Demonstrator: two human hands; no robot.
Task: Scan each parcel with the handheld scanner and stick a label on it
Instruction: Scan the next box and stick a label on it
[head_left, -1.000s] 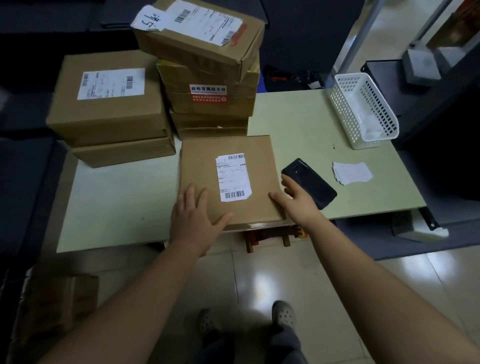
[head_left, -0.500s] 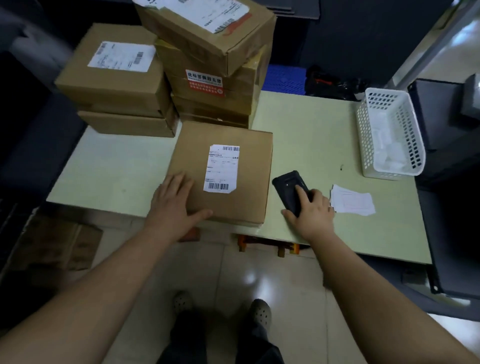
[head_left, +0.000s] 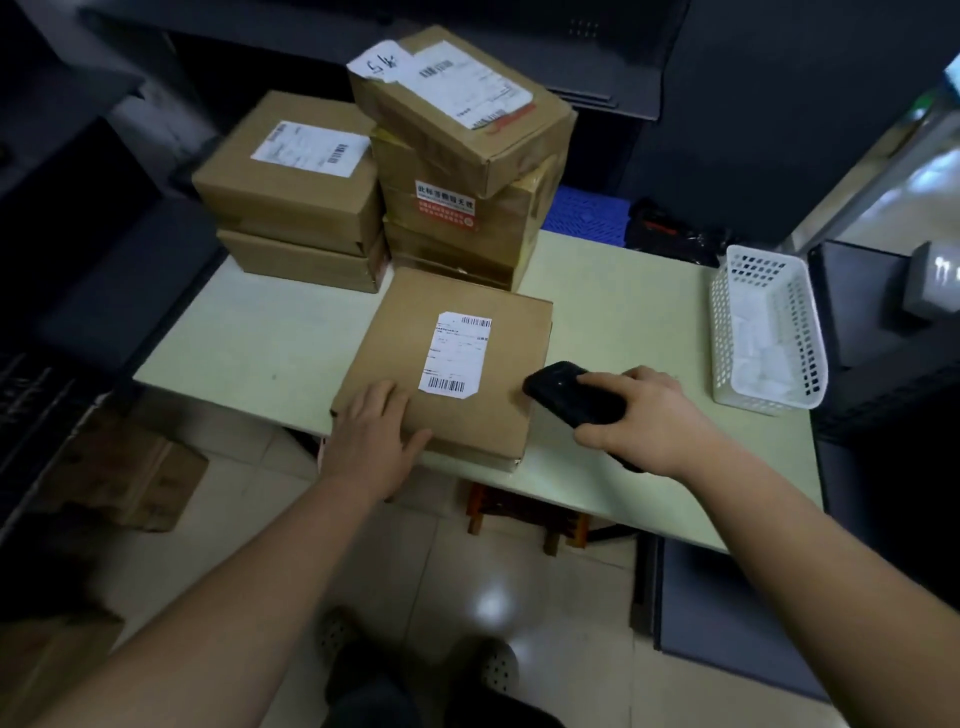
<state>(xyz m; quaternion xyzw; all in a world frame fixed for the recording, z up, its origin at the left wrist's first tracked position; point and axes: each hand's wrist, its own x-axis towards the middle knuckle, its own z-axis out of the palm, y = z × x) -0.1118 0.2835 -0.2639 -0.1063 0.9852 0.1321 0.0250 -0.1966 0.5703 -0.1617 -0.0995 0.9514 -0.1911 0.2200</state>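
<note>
A flat brown parcel (head_left: 457, 410) lies at the front edge of the pale green table (head_left: 260, 353). It carries a white shipping label (head_left: 456, 354) with barcodes. My left hand (head_left: 371, 434) rests flat on the parcel's near left corner. My right hand (head_left: 641, 415) grips the black handheld scanner (head_left: 566, 392), whose front end hangs over the parcel's right edge. Two stacks of brown parcels stand behind: a low stack (head_left: 296, 208) on the left, a taller stack (head_left: 457, 171) in the middle.
A white perforated basket (head_left: 763, 332) holding white slips stands at the table's right side. A blue crate (head_left: 587, 218) sits behind the table. Flattened cardboard (head_left: 130, 473) lies on the floor at the left. A wooden stool (head_left: 524, 514) shows under the table. Dark shelving surrounds the table.
My right hand went from the parcel's edge to the scanner, took hold of it and lifted it toward the parcel. The left hand stayed on the parcel. The camera shifted.
</note>
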